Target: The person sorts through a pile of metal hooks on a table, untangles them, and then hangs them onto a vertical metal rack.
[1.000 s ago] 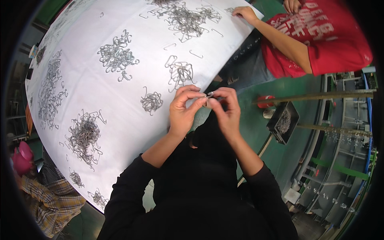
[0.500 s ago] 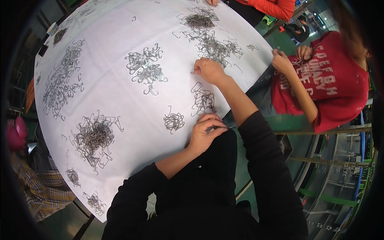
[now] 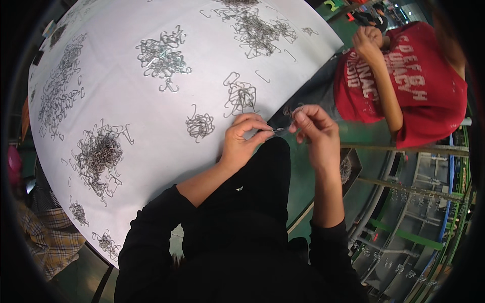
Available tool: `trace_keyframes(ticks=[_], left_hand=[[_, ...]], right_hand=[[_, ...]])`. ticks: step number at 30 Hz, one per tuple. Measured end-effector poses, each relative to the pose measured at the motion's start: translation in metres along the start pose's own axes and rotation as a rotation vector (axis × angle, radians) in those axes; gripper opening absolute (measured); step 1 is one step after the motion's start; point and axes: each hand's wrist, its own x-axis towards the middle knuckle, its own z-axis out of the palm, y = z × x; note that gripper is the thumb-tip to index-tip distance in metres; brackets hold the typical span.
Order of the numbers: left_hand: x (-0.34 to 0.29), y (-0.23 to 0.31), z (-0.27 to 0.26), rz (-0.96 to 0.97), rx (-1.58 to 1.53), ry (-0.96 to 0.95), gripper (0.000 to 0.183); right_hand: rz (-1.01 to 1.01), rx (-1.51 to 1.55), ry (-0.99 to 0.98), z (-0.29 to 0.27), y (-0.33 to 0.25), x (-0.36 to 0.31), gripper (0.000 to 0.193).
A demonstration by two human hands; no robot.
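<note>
My left hand (image 3: 240,142) is over the table's near right edge, thumb and fingers pinched on a small thin metal piece (image 3: 278,130) whose exact kind is hard to make out. Just right of it, off the table and above my knee, my right hand (image 3: 319,132) is closed, with thin wire hooks (image 3: 287,110) sticking out by its fingertips. Beyond my left hand lies a loose pile of bent wire hooks (image 3: 241,96). To its left is a smaller, rounder pile of hooks (image 3: 200,125). A single hook (image 3: 262,76) lies apart near the right edge.
More hook piles cover the white table (image 3: 166,113): a dense one (image 3: 103,156) at left, a shiny one (image 3: 162,54) further back, a large one (image 3: 257,33) at far right. A co-worker in a red shirt (image 3: 399,91) sits at right. Below is a metal tray (image 3: 348,169).
My right hand has come back from the far hook pile to beside my left hand. The view has shifted, and the co-worker's hands have come together.
</note>
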Motion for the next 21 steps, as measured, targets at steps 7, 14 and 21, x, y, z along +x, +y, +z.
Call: trace_keyframes(ticks=[7,14,21], left_hand=[[0.002,-0.004,0.003,0.002,0.020,-0.015,0.010],[0.001,-0.005,0.005,0.007,-0.022,0.033,0.012],[0.001,-0.002,0.007,-0.045,-0.047,0.033,0.011]], right_hand=[[0.081,0.166,0.176,0.000,0.038,-0.026,0.009],[0.096,0.181,0.178,0.002,0.038,-0.023,0.008],[-0.003,0.145,0.201,0.002,0.045,-0.020,0.007]])
